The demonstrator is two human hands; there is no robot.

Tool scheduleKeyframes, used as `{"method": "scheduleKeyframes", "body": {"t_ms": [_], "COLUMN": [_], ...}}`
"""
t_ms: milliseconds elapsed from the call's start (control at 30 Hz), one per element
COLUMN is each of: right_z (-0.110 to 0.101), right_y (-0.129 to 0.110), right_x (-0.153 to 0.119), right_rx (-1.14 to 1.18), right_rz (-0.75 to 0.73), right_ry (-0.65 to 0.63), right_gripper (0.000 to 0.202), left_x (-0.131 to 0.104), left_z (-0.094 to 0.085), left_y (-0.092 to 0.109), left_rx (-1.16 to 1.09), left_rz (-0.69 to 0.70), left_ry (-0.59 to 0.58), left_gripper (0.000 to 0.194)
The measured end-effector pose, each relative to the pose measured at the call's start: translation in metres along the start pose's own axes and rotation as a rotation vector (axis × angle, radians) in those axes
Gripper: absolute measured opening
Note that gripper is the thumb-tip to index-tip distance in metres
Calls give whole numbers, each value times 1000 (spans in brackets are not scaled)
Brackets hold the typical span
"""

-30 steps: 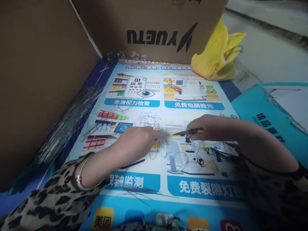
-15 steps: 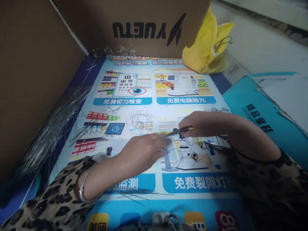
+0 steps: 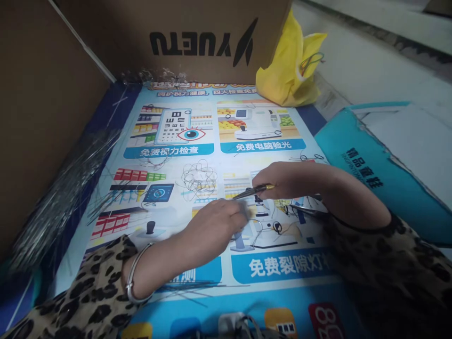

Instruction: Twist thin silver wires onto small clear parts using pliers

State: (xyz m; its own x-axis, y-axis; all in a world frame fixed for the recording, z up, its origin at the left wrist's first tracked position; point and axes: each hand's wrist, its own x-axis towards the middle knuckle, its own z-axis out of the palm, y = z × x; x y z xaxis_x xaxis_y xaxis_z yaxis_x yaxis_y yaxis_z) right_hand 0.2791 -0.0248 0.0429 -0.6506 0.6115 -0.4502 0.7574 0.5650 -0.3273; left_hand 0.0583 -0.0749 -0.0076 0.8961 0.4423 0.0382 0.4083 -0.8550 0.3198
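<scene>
My right hand (image 3: 282, 180) is closed on a slim pair of pliers (image 3: 251, 191), whose dark jaws point left toward my other hand. My left hand (image 3: 217, 223) is just below the plier tips, its fingers drawn together and smeared by motion. What those fingers grip is too small and blurred to name. A thin wire loop (image 3: 259, 235) shows to the right of them. Up and to the left lies a round tangle of fine wire (image 3: 199, 178) on the printed poster (image 3: 215, 162).
Loose wires (image 3: 63, 193) are bundled at the left. Cardboard (image 3: 123, 37) stands behind and to the left. A yellow bag (image 3: 286, 70) sits at the back right, a teal box piece (image 3: 353, 155) at the right. More tools (image 3: 307, 209) lie below my right wrist.
The whole view has shifted, so the poster and boxes sit farther left. My left fingers have moved up closer to the plier tips and are more blurred. My right hand still holds the pliers.
</scene>
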Motion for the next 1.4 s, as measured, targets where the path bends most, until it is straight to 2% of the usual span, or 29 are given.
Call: {"method": "scheduleKeyframes", "body": {"t_ms": [167, 267, 333, 400, 467, 533, 600, 733, 800, 900, 1067, 1233, 1400], "right_z": [-1, -1, 0, 1, 3, 6, 7, 12, 16, 24, 29, 28, 25], "right_y": [-2, -1, 0, -1, -5, -10, -16, -30, -39, -55, -68, -59, -47], "right_x": [0, -1, -1, -1, 0, -1, -3, -2, 4, 14, 12, -7, -13], "right_rx": [13, 7, -2, -29, -89, -172, -242, -348, -407, -490, -542, -567, -562], "right_rz": [12, 9, 19, 41, 72, 113, 147, 125, 83, -16, -19, 52, 57], "right_ry": [-10, -13, -14, -20, -20, -7, 24, 193, 297, 400, 404, 396, 364], "right_gripper": [19, 20, 21, 22, 23, 24, 22, 20, 18, 12, 12, 16, 14], "left_x": [-2, -6, -10, -14, -17, -20, -22, -21, -19, -16, -15, -17, -17], "left_z": [4, -3, -15, -34, -53, -68, -75, -69, -64, -62, -60, -55, -56], "left_y": [3, 2, 0, -4, -8, -14, -21, -29, -30, -29, -30, -34, -33], "left_rx": [72, 29, -71, -235, -420, -579, -741, -955, -990, -1056, -1063, -1059, -983], "left_rz": [74, 64, 33, 45, 45, -26, -134, -417, -506, -605, -660, -631, -633], "left_ry": [27, 18, -42, -152, -214, -171, -86, 171, 240, 236, 235, 210, 186], "left_gripper": [15, 17, 15, 11, 12, 14, 11, 10, 10, 11, 13, 14, 12]}}
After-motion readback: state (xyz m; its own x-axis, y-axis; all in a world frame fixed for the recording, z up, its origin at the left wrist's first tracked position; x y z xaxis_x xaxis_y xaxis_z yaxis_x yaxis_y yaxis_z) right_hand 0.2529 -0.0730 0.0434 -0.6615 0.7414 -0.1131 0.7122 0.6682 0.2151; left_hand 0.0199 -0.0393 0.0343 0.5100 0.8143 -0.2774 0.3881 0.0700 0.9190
